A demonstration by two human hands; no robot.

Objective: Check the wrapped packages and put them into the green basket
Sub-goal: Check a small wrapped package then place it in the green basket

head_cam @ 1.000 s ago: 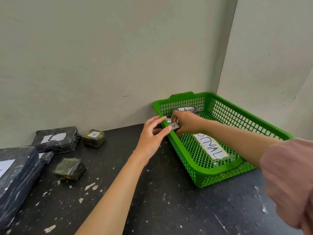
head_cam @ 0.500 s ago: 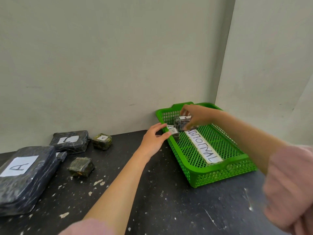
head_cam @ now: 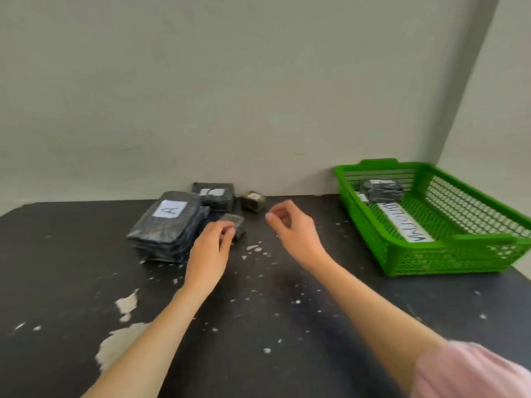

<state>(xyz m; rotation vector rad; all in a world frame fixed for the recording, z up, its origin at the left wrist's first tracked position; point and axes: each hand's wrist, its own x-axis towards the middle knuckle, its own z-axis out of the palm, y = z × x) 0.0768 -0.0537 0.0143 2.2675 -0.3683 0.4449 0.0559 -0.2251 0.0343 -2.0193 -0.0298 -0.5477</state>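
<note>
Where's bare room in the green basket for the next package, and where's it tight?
The basket floor is bare between the paper label and the right wall. The back left corner is crowded with wrapped packages. The table is bare between the right hand and the basket.

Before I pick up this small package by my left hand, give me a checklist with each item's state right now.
1. Left hand at the nearest small package: ok, fingertips reach it.
2. Firm grip on it: cannot tell, the fingers hide the contact.
3. Right hand free: ok, loosely curled, holding nothing.
4. Package label checked: cannot tell, no label shows on its visible face.
5. Room in the green basket: ok, bare mesh floor shows in front of the wrapped package inside.
</note>
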